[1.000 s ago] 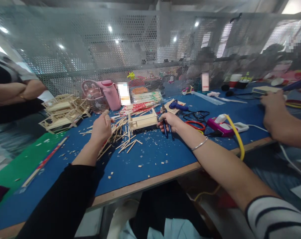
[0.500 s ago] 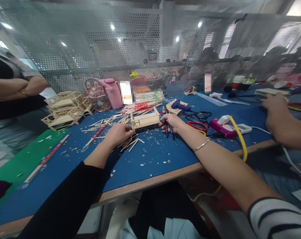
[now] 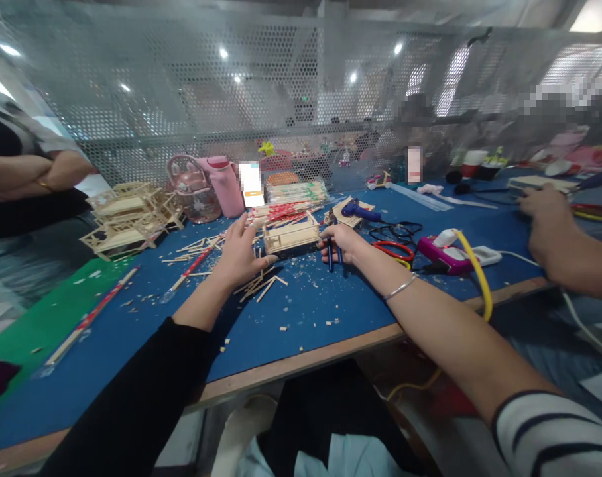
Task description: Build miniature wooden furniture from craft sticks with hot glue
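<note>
A small wooden stick model (image 3: pixel 292 236) with low railings sits on the blue tabletop in the middle. Just left of it is my left hand (image 3: pixel 239 255), its thumb and fingers spread and nothing visibly held. My right hand (image 3: pixel 343 244) is wrapped around blue-handled pliers (image 3: pixel 331 257), with its fingertips close by the model's right end. Whether those fingertips touch the model, I cannot tell. Several loose wooden sticks (image 3: pixel 265 289) lie in front of and beside my left hand.
A larger wooden model (image 3: pixel 126 218) stands at left, near a pink bottle (image 3: pixel 225 189). Behind my right hand lies a blue glue gun (image 3: pixel 361 211). Right of it are a magenta power strip (image 3: pixel 443 255) and a yellow cable (image 3: pixel 477 271). Another person's hand (image 3: pixel 549 212) works at far right.
My left hand has opened, its fingers lifting away from the near left corner of the model and spreading toward the back. My right hand keeps the pliers in nearly the same place.
</note>
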A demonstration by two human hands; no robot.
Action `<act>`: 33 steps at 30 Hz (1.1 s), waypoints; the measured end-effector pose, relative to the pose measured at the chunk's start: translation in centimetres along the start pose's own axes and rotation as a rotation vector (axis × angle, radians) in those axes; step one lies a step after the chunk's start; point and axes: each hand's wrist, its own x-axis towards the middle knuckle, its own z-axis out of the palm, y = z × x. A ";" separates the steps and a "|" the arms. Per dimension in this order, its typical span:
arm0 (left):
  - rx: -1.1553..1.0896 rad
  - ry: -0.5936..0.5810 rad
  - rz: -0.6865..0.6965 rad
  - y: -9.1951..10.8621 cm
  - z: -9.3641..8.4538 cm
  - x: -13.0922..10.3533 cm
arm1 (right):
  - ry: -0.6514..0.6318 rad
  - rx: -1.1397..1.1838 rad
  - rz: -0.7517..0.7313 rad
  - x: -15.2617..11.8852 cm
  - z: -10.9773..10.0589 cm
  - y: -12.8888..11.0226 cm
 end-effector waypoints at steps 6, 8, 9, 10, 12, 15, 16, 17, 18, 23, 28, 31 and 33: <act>-0.034 -0.011 0.028 1.1 0.8 0.9 | -0.015 -0.017 0.002 0.0 -0.1 0.0; -0.088 -0.025 0.011 1.3 1.1 0.7 | -0.026 -0.025 0.010 0.1 -0.1 0.1; -0.124 -0.033 -0.005 1.3 1.2 0.7 | -0.034 -0.030 0.015 0.2 -0.1 0.1; -0.162 -0.043 -0.020 1.3 1.2 0.6 | -0.042 -0.034 0.016 0.2 -0.2 0.1; -0.226 -0.070 -0.032 1.1 0.9 0.4 | -0.056 -0.032 0.015 0.2 -0.2 0.0; -0.255 -0.046 -0.060 0.3 -1.0 0.3 | -0.073 0.002 0.018 0.1 -0.3 -0.1; -0.249 -0.008 -0.108 -0.1 -1.9 0.2 | -0.060 0.020 0.013 0.1 -0.3 -0.1; -0.220 0.011 -0.169 -0.4 -2.8 0.2 | -0.035 0.040 0.002 0.2 -0.4 -0.2; -0.164 -0.008 -0.236 -0.6 -3.7 0.1 | 0.002 0.062 -0.019 0.2 -0.4 -0.2; -0.090 -0.635 -0.226 -0.2 -5.2 -0.7 | 0.160 0.161 -0.159 0.7 -0.6 -0.3; -0.141 -0.668 -0.066 2.2 -3.4 -1.1 | 0.185 0.223 -0.251 0.7 -0.5 -0.4; -0.176 -0.595 -0.006 3.1 -2.3 -1.2 | 0.192 0.215 -0.285 0.6 -0.3 -0.2; -0.210 -0.610 0.002 3.3 -1.8 -1.2 | 0.199 0.184 -0.327 0.7 -0.2 -0.1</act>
